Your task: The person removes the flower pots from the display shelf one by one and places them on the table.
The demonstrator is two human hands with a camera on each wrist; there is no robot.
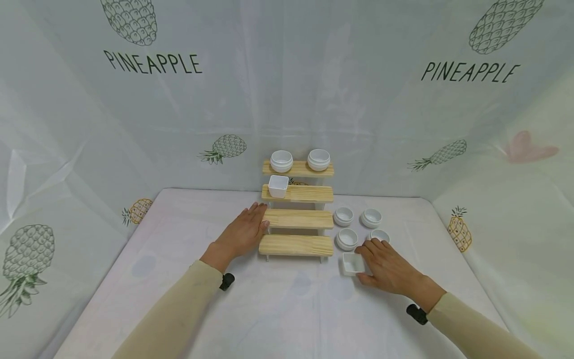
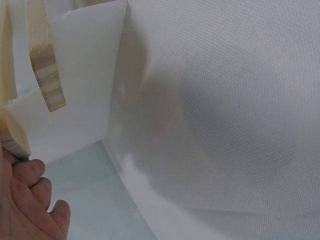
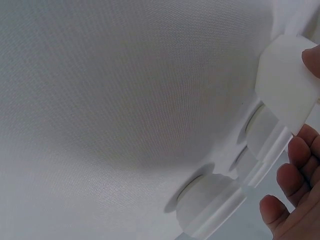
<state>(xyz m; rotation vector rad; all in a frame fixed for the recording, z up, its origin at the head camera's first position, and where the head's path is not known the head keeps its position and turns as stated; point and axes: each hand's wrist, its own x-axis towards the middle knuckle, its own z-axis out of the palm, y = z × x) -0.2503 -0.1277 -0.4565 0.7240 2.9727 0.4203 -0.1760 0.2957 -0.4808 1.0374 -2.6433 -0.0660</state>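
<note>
My right hand pinches a small square white bowl low over the cloth, right of the stepped wooden shelf. In the right wrist view, the thumb and fingers lie at opposite sides of the square bowl. My left hand rests against the left end of the wooden shelf, fairly straight-fingered. The left wrist view has its fingers touching the end of a plank. Another square white bowl stands on the second tier from the top, at the left.
Two round white bowls stand on the top tier. Several round white bowls are grouped on the white cloth right of the shelf, one partly hidden by the right hand. A pineapple-print curtain hangs behind.
</note>
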